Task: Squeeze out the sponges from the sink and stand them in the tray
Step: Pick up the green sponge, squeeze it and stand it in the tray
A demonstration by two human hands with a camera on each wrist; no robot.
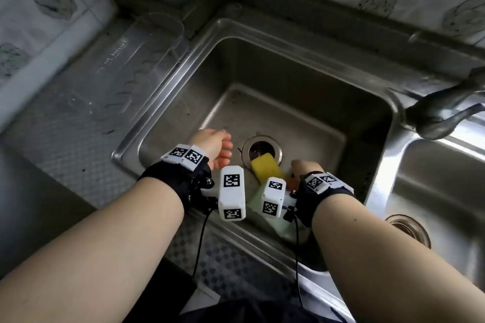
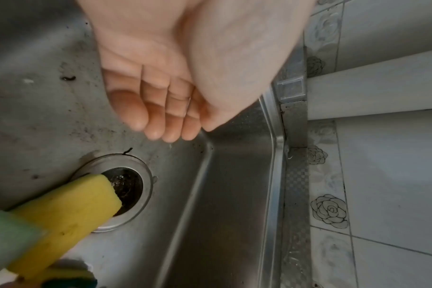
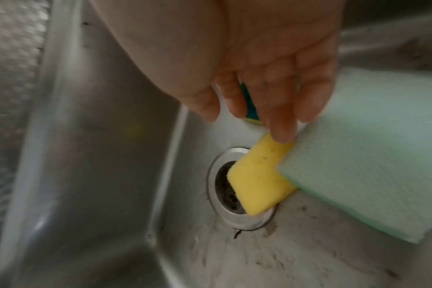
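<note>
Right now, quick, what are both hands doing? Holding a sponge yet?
Left hand: open, fingers relaxed, holding nothing.
Right hand: open, fingers straight, a fingertip touching the yellow sponge; not gripping it yet.

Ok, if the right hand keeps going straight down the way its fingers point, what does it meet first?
Most likely the yellow rectangular sponge lying half over the round steel drain: the right hand hangs open above it, a fingertip over its near end. The pale green sponge lies just beside. Depth is unclear.
</note>
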